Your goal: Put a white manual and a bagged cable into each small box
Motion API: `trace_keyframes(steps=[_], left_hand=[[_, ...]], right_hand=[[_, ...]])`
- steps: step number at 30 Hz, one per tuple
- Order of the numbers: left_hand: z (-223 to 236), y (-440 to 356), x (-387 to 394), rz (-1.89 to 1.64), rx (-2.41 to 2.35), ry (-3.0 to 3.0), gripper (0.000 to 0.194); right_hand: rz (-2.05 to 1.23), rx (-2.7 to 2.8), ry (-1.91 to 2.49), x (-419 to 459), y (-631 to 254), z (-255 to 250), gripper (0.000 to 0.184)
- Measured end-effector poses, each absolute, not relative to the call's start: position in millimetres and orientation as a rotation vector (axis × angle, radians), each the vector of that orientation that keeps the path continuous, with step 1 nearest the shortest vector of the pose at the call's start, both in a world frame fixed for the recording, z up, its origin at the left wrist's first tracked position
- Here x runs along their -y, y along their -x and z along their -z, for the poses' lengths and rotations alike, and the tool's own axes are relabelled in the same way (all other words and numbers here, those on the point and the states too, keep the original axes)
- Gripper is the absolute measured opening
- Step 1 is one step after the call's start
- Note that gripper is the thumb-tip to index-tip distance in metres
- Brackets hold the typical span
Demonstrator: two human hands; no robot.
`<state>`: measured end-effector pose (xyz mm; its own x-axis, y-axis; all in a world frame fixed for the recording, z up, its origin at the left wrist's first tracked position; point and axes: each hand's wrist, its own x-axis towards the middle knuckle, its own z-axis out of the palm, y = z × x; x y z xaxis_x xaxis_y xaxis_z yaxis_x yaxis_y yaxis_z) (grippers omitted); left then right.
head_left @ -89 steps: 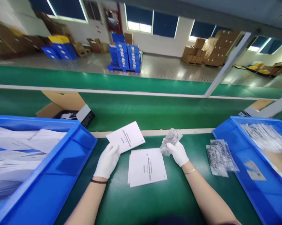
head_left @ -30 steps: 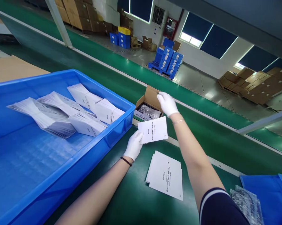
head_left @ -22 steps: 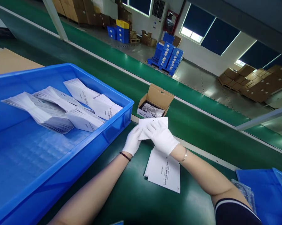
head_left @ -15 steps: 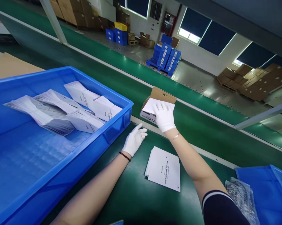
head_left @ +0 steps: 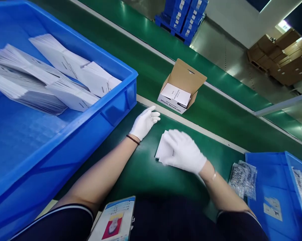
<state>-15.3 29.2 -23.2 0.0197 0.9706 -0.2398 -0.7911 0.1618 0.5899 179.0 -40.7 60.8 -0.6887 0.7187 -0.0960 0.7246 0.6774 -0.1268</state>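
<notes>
My left hand point(head_left: 144, 123), in a white glove, rests on the green work surface with its fingers loosely stretched and nothing in them. Above the small stack of white booklets point(head_left: 162, 149) is my right hand point(head_left: 183, 152), also gloved, slightly blurred, thumb and fingers apart. It covers most of the stack; whether it touches the top booklet I cannot tell. Beyond both hands an open cardboard box point(head_left: 171, 104) marked "Minute Stream 1000" stands on the green belt, lid up. A white booklet point(head_left: 177, 93) lies inside it.
A large blue bin point(head_left: 110, 117) at the left holds several bundles of white booklets point(head_left: 73, 67). On the right, clear plastic packets point(head_left: 242, 179) lie against another blue bin point(head_left: 266, 187). A pale rail point(head_left: 203, 130) borders the belt. An ID badge point(head_left: 115, 217) hangs in front of me.
My right hand has left the white booklet in the box and come back over the stack. The left hand stays nearly in place. The view has tilted downward.
</notes>
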Motion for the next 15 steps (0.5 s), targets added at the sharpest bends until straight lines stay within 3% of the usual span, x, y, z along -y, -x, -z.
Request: trace_keyframes(steps=[2, 6, 8, 11, 13, 15], left_hand=[[24, 15, -28, -1.392, -0.688, -0.348, 0.035], [25, 13, -25, -1.360, -0.682, -0.410, 0.037], [24, 13, -24, -1.317, -0.696, -0.440, 0.035], [19, 10, -18, -1.104, -0.701, -0.526, 0.041], [13, 7, -11, -0.916, -0.649, -0.582, 0.046], [9, 5, -2, -0.868, -0.640, -0.648, 0.039]], right_hand=[[0.272, -2.735, -1.277, 83, -197, -49, 0.093], [0.559, -2.596, -1.576, 117, -228, -37, 0.052], [0.680, -2.604, -1.765, 111, -235, -42, 0.047], [0.378, -2.723, -2.026, 89, -227, -51, 0.049], [0.057, -2.766, -1.988, 75, -209, -51, 0.046], [-0.100, -2.769, -1.808, 66, -190, -48, 0.039]])
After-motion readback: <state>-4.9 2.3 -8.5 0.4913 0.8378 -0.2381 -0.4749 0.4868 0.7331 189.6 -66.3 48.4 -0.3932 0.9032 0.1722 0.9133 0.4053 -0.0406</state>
